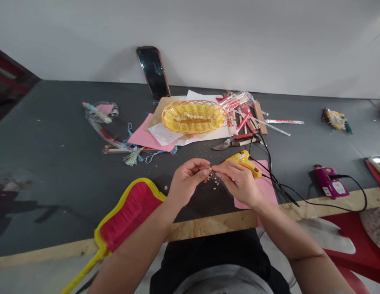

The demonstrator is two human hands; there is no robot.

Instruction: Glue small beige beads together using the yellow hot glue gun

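Grips a small tan piece [210, 169], mostly hidden, between the fingertips of the left hand [186, 179], over the desk [55, 163] near its front edge. Cannot tell the grip of the right hand [241, 183], close against it. Partly covers a yellow glue gun [243, 159].

We reach both bare forearms over the near edge of the tabletop [55, 171], the left forearm [141, 245] and right forearm [296, 240] slanting inward from either side. Above the tabletop, our left hand [185, 181] and right hand [240, 183] come together, fingers curled and pinched at the tips, close against each other. Both thumbs lie toward the tabletop's near edge, below the forefingers.
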